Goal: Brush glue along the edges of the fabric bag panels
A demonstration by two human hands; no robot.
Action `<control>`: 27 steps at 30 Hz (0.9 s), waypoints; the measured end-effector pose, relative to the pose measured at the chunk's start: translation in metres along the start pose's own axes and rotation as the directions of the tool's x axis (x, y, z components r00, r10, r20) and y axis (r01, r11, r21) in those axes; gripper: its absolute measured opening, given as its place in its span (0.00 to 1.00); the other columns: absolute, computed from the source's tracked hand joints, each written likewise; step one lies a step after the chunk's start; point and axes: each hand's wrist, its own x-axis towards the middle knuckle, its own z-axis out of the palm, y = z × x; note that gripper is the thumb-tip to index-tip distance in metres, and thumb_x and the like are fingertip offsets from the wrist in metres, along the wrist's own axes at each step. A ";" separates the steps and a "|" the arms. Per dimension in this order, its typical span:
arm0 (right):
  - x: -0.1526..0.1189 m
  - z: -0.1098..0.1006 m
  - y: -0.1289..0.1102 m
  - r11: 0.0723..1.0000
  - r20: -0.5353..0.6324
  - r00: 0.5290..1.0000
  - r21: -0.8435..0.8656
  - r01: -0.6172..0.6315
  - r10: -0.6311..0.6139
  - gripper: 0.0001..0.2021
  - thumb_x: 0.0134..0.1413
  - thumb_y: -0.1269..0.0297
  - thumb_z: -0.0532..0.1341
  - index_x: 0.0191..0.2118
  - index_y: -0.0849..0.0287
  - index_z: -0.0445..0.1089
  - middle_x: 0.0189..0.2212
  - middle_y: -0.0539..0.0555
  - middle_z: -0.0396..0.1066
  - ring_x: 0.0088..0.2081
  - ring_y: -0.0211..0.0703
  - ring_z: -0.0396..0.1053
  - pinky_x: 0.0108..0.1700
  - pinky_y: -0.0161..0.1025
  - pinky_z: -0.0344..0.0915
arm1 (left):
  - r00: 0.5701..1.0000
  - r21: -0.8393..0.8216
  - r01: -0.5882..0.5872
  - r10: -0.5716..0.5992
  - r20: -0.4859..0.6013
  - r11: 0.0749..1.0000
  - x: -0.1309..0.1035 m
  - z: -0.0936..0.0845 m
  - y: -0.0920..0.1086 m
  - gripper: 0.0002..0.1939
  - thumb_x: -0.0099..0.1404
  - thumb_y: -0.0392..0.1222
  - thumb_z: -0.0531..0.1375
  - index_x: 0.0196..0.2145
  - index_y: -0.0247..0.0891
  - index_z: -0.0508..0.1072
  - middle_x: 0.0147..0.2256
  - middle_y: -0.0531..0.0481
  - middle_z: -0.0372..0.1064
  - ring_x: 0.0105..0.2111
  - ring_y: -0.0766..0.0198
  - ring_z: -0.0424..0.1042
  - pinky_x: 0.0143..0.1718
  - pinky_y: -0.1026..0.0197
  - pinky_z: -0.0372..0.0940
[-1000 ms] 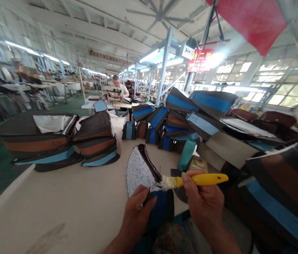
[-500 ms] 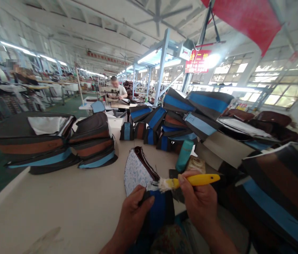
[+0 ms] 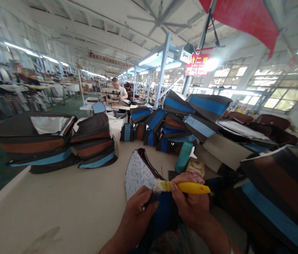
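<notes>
My right hand grips a yellow-handled brush, its whitish bristles pointing left against the top edge of a dark grey and blue fabric piece. That same piece is pinched at its upper left side by my left hand, thumb in front. Behind it, a fan-shaped panel with a pale blue-and-white patterned lining and a brown zipper edge rises from the table. The lower part of the fabric piece falls into shadow near my lap.
Stacked grey, brown and blue bag parts stand at the left table edge. More pieces are heaped at the back, beside a teal bottle. A large striped panel leans at the right. Beyond, a person sits at a sewing machine.
My right hand has moved the brush left and slightly down, so its bristles sit closer to my left fingers. My left hand has shifted slightly right. The view has tilted a little.
</notes>
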 end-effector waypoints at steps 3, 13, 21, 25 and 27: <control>0.005 -0.005 0.009 0.991 -0.102 0.994 -0.131 -0.041 0.027 0.03 0.63 0.67 0.58 0.36 0.56 0.67 0.28 0.49 0.70 0.29 0.40 0.69 0.33 0.38 0.63 | 1.000 0.034 -0.016 0.016 0.001 0.999 -0.003 -0.001 0.000 0.12 0.68 0.42 0.56 0.26 0.38 0.67 0.31 0.52 0.63 0.34 0.63 0.65 0.37 0.62 0.59; -0.015 -0.017 0.004 0.998 0.014 0.998 0.011 0.061 -0.061 0.05 0.61 0.74 0.58 0.40 0.57 0.67 0.29 0.50 0.69 0.31 0.40 0.69 0.35 0.39 0.67 | 0.999 0.049 0.001 0.002 -0.051 0.999 -0.002 -0.005 0.005 0.12 0.66 0.42 0.58 0.25 0.38 0.66 0.29 0.53 0.62 0.32 0.63 0.65 0.35 0.62 0.58; -0.020 -0.027 0.005 0.986 -0.004 0.990 -0.090 0.138 -0.139 0.08 0.59 0.74 0.58 0.43 0.57 0.66 0.32 0.53 0.72 0.37 0.45 0.72 0.41 0.44 0.70 | 0.998 0.133 0.000 0.009 -0.068 0.991 -0.003 -0.004 0.003 0.08 0.65 0.41 0.59 0.28 0.39 0.69 0.29 0.53 0.65 0.31 0.64 0.67 0.33 0.63 0.61; -0.022 -0.031 0.012 0.985 -0.054 0.995 -0.154 0.076 -0.085 0.06 0.60 0.72 0.59 0.42 0.56 0.67 0.33 0.53 0.73 0.38 0.47 0.73 0.44 0.46 0.69 | 0.968 0.309 -0.085 0.152 -0.199 0.947 -0.003 0.003 0.001 0.02 0.63 0.37 0.61 0.35 0.39 0.70 0.29 0.53 0.66 0.28 0.65 0.67 0.30 0.64 0.63; -0.020 -0.038 0.014 0.985 -0.096 0.994 -0.168 0.029 -0.046 0.06 0.60 0.70 0.60 0.42 0.55 0.68 0.34 0.52 0.72 0.39 0.46 0.72 0.43 0.44 0.68 | 0.914 0.436 -0.245 0.356 -0.194 0.866 -0.002 0.006 0.000 0.03 0.66 0.34 0.58 0.38 0.38 0.70 0.31 0.50 0.68 0.30 0.64 0.68 0.32 0.63 0.65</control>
